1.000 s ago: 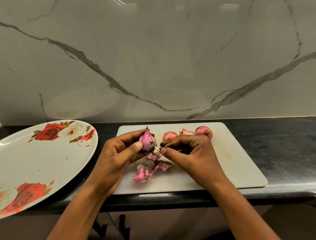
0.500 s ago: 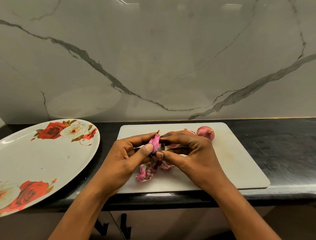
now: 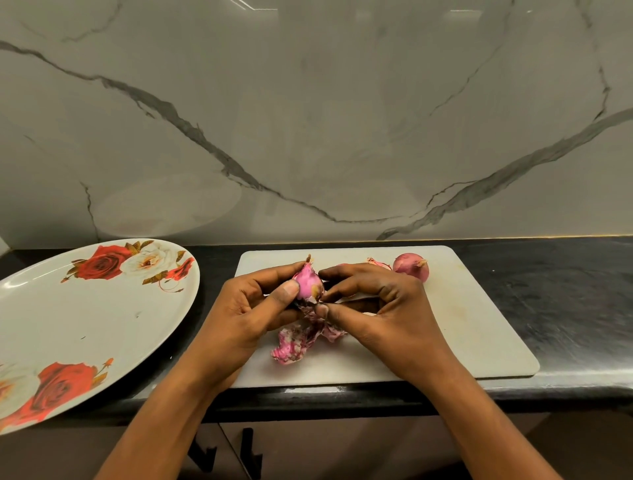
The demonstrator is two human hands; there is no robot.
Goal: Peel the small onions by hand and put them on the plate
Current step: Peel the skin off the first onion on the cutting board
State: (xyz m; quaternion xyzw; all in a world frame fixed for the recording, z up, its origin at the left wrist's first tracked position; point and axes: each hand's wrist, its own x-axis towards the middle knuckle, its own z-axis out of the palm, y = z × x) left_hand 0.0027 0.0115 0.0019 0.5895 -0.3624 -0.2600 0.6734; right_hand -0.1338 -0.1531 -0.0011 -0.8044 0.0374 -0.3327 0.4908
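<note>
Both hands are being held over the cutting board (image 3: 479, 325): the small onion (image 3: 308, 282) is being gripped by the curled fingers of the left hand (image 3: 246, 315), and skin (image 3: 312, 301) at its base, untouched a second ago, is being pinched by the right hand (image 3: 387, 308). Nothing is being put on the plate (image 3: 85, 325) yet.

Before me rises a pale marble backsplash (image 3: 342, 102) crossed by grey veins (light streaks (image 3: 246, 4) glint at its top), above my glossy black countertop (image 3: 565, 294) and brown cabinet doors (image 3: 342, 452) with black handles (image 3: 247, 455).

Black counter (image 3: 548, 291): floral plate (image 3: 85, 308), white cutting board (image 3: 462, 325).
</note>
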